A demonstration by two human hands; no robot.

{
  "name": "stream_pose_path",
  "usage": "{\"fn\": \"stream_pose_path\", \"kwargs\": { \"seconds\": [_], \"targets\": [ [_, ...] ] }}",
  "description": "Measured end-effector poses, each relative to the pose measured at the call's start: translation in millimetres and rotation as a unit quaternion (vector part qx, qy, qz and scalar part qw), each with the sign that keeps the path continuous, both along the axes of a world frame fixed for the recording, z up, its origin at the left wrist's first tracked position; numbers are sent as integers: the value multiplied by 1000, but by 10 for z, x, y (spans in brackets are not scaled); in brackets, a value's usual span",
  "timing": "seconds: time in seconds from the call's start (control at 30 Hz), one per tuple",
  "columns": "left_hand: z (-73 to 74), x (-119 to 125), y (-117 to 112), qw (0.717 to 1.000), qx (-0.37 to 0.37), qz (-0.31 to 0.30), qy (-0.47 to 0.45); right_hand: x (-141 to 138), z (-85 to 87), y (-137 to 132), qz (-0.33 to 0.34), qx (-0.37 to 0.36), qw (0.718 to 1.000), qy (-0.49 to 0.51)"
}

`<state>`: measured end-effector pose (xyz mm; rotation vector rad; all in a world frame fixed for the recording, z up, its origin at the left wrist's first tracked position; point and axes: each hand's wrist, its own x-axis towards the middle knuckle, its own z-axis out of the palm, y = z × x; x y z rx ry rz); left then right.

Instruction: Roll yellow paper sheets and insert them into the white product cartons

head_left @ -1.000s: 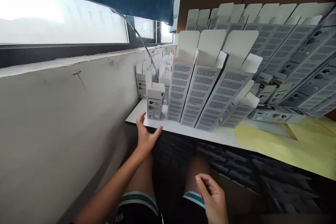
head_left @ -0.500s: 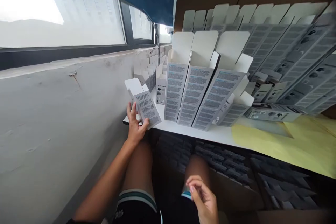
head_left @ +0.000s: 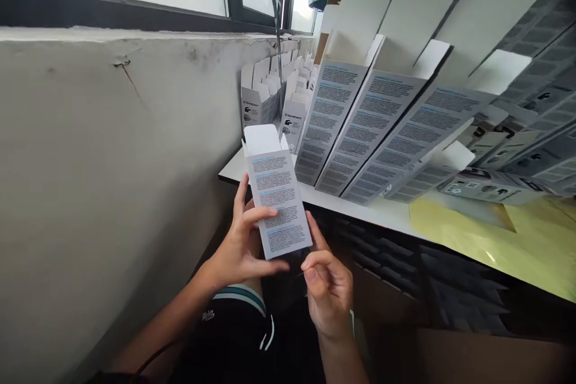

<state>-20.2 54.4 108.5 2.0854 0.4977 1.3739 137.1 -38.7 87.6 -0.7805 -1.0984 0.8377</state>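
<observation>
Raised off the shelf edge since the last view, the white carton [head_left: 278,204] now sits in both hands, and the right hand [head_left: 327,294] has come up from beside the knee to join the left hand [head_left: 234,246]. The hands are together on it, gripping from either side: the left fingers [head_left: 265,213] lie across the printed panel, while the right fingertips pinch its lower corner. The carton is held nearly upright with its open top flap [head_left: 263,139] pointing away from the body, which turns the long panel of blue headings and grey text toward the head camera; the text is too small to read. Just ahead, three tall cartons [head_left: 337,126] lean side by side on the white shelf [head_left: 234,171], their flaps raised, so each stands open at the top. Further along, smaller cartons [head_left: 258,105] stand in a row against the concrete wall [head_left: 112,150]; a word on one looks like "Sensecare", though blur makes that doubtful. To the right, a flat-lying carton [head_left: 490,188] rests beside a sheet of yellow paper [head_left: 454,234].
</observation>
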Motion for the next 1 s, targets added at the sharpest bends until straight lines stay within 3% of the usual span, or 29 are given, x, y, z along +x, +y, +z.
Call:
{"fn": "stream_pose_path", "kwargs": {
  "seconds": [0.1,0.2,0.27,0.33,0.43,0.6,0.8,1.0],
  "targets": [
    [-17,-65,39,999,-8,29,-18,-5,28,-16,-13,5,999,-38],
    [-23,-91,37,999,-28,0,-25,21,87,-29,-130,66,980,-132],
    [-17,-89,25,999,-39,-19,-29,63,167,-17,-202,152,945,-209],
    [-15,-82,14,998,-52,-31,-34,119,273,14,-231,250,895,-288],
    [-22,-76,0,996,-73,-43,-42,212,442,72,-208,337,825,-404],
    [-27,-96,-30,992,-106,-44,-44,329,642,144,-141,399,743,-519],
    [-17,-107,-43,991,-126,-32,-43,357,736,177,-132,399,698,-580],
    [-40,-83,-41,989,-139,-37,-43,361,709,184,-143,395,686,-594]
  ]
}}
